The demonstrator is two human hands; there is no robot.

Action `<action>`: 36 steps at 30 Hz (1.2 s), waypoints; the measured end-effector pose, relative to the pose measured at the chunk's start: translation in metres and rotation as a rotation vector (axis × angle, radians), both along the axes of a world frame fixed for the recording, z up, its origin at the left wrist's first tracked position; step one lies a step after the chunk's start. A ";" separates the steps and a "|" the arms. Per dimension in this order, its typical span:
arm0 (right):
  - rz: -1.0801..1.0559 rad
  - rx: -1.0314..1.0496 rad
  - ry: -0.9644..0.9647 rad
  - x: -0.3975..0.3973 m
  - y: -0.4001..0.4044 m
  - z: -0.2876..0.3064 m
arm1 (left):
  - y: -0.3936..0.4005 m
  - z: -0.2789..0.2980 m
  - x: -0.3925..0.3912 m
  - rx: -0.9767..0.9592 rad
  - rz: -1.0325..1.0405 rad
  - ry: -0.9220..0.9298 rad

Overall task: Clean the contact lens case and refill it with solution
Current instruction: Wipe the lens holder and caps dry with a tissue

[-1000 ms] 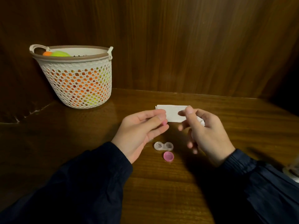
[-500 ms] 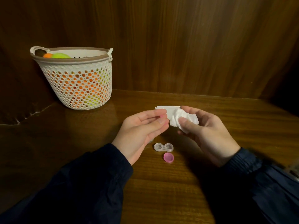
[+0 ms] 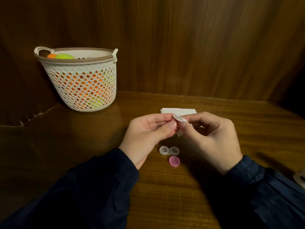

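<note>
Open contact lens case (image 3: 169,150) lies at centre frame, lids off, on the wooden table (image 3: 165,195).

A pink cap (image 3: 174,161) lies just below it, touching or nearly so. Above, the left hand (image 3: 148,132) pinches a second pink cap, barely visible, while the right hand (image 3: 212,138) pinches a white tissue (image 3: 179,120) against it. A folded tissue stack (image 3: 179,111) lies behind. Bare tabletop spreads left toward the basket (image 3: 82,83), upper left. No writing is legible.
</note>
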State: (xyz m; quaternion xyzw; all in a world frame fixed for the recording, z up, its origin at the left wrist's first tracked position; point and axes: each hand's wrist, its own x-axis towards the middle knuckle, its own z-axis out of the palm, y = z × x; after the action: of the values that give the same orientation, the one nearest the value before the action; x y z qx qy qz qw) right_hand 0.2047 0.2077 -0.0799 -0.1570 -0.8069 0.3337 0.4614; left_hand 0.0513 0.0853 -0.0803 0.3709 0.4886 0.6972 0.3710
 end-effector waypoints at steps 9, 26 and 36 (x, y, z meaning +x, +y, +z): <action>0.039 0.069 -0.008 0.001 -0.003 0.005 | 0.001 -0.001 0.001 0.042 -0.020 -0.087; 0.056 0.154 -0.200 0.002 -0.001 0.005 | -0.002 -0.001 -0.002 0.050 0.072 -0.082; 0.298 -0.379 -0.034 -0.001 -0.009 0.002 | 0.000 -0.003 0.001 0.043 0.050 0.011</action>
State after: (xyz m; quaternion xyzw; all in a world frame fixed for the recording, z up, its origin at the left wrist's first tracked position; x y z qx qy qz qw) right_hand 0.2035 0.1984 -0.0783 -0.1256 -0.7519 0.5409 0.3555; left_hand 0.0520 0.0853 -0.0832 0.3703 0.4844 0.7146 0.3429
